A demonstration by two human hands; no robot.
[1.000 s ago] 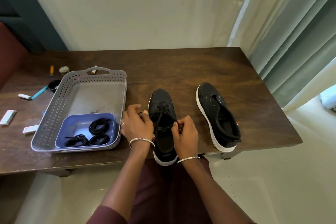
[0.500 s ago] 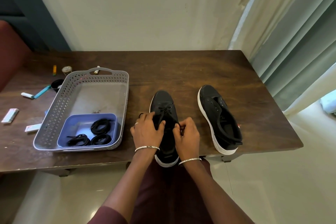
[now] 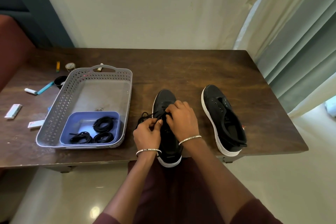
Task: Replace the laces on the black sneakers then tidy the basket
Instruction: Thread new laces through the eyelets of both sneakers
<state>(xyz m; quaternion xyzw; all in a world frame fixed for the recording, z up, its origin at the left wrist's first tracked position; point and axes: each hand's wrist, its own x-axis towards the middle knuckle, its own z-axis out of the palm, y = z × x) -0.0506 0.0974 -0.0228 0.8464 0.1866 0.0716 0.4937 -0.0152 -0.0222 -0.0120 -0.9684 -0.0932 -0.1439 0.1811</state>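
We appear to be in a home: a low wooden desk (image 3: 181, 71) against a plain wall (image 3: 145, 5), long curtains (image 3: 300, 32), glossy tiled floor (image 3: 281, 178).

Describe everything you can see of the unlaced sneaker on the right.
The sneaker is black, its upper looking like canvas or suede, with a thick white sole. Its eyelets are empty, with no lace, and its mouth gapes open. It stands upright on the wooden table, toe pointing away from the person, heel near the table's near edge. Only the table touches it.
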